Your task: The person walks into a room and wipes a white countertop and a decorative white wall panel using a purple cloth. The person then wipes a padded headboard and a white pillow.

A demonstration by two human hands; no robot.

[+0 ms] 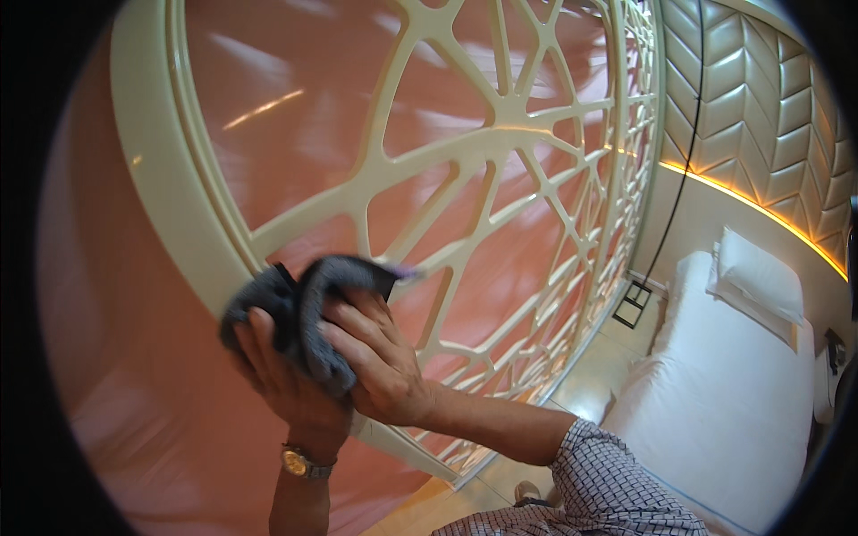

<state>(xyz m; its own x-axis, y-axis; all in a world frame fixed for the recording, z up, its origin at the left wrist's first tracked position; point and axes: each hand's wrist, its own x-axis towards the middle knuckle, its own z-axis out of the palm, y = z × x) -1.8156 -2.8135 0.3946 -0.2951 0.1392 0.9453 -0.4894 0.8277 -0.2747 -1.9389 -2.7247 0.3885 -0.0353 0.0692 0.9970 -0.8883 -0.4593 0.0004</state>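
Note:
A dark grey plush cloth (pixel 328 301) is bunched between my two hands, against the cream frame edge of an openwork lattice screen (pixel 496 134). My left hand (pixel 301 395), with a wristwatch (pixel 305 462) at its wrist, presses the cloth's lower left part from below. My right hand (pixel 379 362) grips the cloth's folded right part, its fingertips partly hidden in the fold. The cloth's upper right corner is blurred. Pink sheeting (pixel 281 120) shows through the lattice openings and hangs left of the frame.
Right of the screen stands a bed with a white cover (pixel 724 402) and white pillows (pixel 757 275). A black metal frame (pixel 632 303) on a long dark pole or cord (pixel 690 141) rests near the wall. Padded panels (pixel 751 107) line the wall above a lit strip. Tiled floor (pixel 583 382) lies between screen and bed.

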